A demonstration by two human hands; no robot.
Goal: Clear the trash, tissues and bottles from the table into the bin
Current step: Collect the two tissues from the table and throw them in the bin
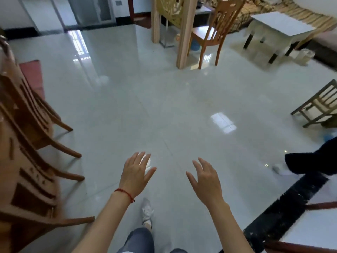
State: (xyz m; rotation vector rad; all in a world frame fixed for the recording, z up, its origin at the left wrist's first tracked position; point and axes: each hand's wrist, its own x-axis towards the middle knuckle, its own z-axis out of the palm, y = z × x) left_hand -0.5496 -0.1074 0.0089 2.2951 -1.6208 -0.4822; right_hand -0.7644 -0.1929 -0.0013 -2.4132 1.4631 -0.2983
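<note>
Fingers (140,159) of the left hand (135,177) and right hand (206,181) are spread apart, holding nothing, above the tiled floor (164,99). A white table (280,27) stands far beyond them; a basket (305,54) sits beside it.

Count of things in view, head camera

Hands: two, the left hand (135,173) and right hand (207,179), both with fingers spread and holding nothing. Wooden chairs: one (214,31) standing alone at 1 o'clock, a blurred cluster (27,143) at 9 o'clock, number there unclear. White low table (279,31): one, at 2 o'clock. Small stool (318,105): one, at 3 o'clock. White shoe (146,210) at 6 o'clock: one. Red cord bracelet (125,193): one.
</note>
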